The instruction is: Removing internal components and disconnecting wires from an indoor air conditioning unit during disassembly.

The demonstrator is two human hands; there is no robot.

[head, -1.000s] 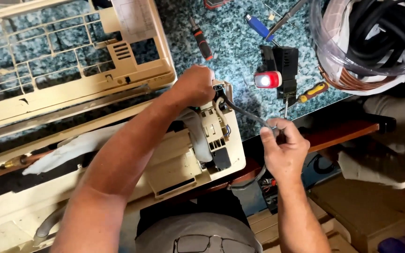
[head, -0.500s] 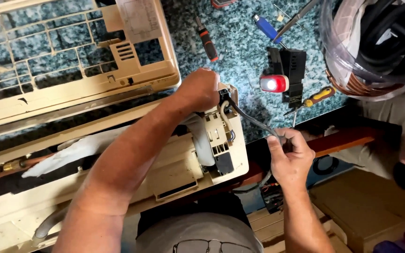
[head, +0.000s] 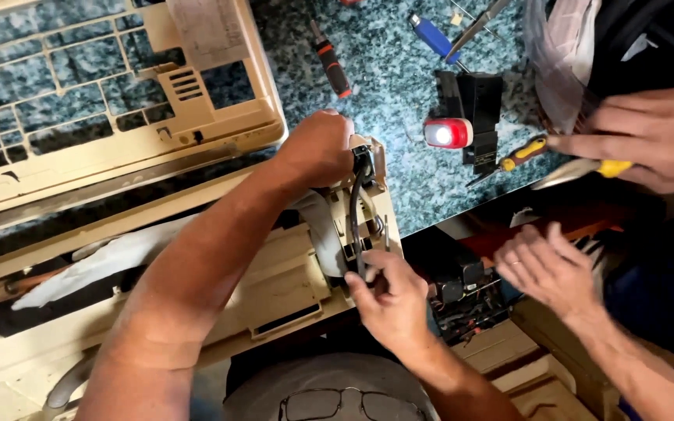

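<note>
Nearest the camera, the right hand (head: 388,300) is pinching the lower end of a black rubber cable (head: 355,210) between thumb and fingers, at the near edge of the speckled blue-green stone worktop (head: 399,86). The cable is running up the end of the cream plastic appliance housing (head: 274,288), where the left hand (head: 317,148) is closing its fingers over the cable's top. The housing is lying opened, its cream grille cover (head: 118,101) off and resting toward the far left corner, bearing a pale rectangular paper label (head: 208,27); the cable is seemingly only partly freed. At the right edge, another person's hands are working.
</note>
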